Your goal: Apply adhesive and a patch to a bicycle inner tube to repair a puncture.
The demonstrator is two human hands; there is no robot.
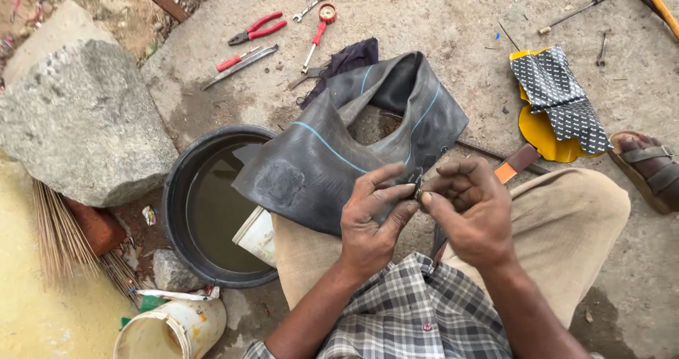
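Observation:
A black rubber inner tube (332, 147) with a thin blue line and a rough patch lies draped over my knee. My left hand (371, 217) and my right hand (470, 207) meet at the tube's near edge. Their fingertips pinch a small dark valve part (419, 186) on the tube between them. Both hands are closed on that spot. What exactly sits between the fingertips is mostly hidden.
A black basin (177, 210) of murky water sits left of my knee, a white cup at its rim. Red pliers (258, 28), a file and a small gauge lie on the concrete beyond. A big stone (78, 118), a broom, a white bucket (173, 327) and a yellow sheet with patterned cloth (559, 104) surround me.

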